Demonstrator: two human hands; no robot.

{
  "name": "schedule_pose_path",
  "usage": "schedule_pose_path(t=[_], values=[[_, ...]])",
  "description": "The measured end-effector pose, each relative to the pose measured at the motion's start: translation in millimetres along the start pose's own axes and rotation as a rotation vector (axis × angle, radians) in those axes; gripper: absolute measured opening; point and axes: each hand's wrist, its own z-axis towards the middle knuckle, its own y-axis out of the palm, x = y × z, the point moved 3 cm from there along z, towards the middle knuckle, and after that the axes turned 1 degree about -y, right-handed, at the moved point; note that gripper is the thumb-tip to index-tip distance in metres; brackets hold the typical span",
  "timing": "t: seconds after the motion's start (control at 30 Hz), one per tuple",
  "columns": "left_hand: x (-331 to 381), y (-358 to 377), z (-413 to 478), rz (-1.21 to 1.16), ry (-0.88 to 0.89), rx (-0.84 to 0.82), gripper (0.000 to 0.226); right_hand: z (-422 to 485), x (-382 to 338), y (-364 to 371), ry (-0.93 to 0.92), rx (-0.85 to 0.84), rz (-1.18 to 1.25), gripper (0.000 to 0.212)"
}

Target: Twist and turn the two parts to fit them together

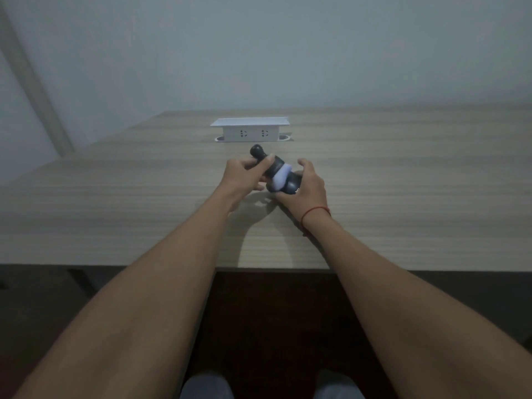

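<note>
While both forearms reach out over the near edge of the wooden table, wide bare tabletop lies to either side of the hands, running off the picture on the right and ending at an angled edge on the left. One white socket box stands near the table's far edge, showing two outlets on its front. Just in front of that box, one dark bottle-shaped object with a pale band round its middle is held tilted above the tabletop, its rounded knob end pointing toward the box. Two hands hold it: the left hand curls its fingers round the narrow neck end, and the right hand, with a red string at the wrist, curls round the thick base
</note>
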Motion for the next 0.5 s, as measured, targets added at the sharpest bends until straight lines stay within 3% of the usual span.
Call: schedule_pose_path(t=[0.07,0.17,0.23,0.33,0.5], values=[[0,3,3,0.159,0.037,0.007,0.027,-1,-1,1,0.0,-0.009,-0.018,0.088],[5,-2,10,0.431,0.141,0.2,0.029,-2,-1,2,-0.01,-0.019,-0.026,0.091],[9,0,11,0.385,0.178,0.146,0.027,-1,-2,2,-0.012,-0.019,-0.025,0.09],[18,11,5,0.292,0.162,-0.088,0.028,0,0,-1,0.032,0.002,0.005,0.091],[13,4,11,0.465,0.162,0.063,0.021,-4,-4,2,-0.017,-0.037,-0.014,0.092]])
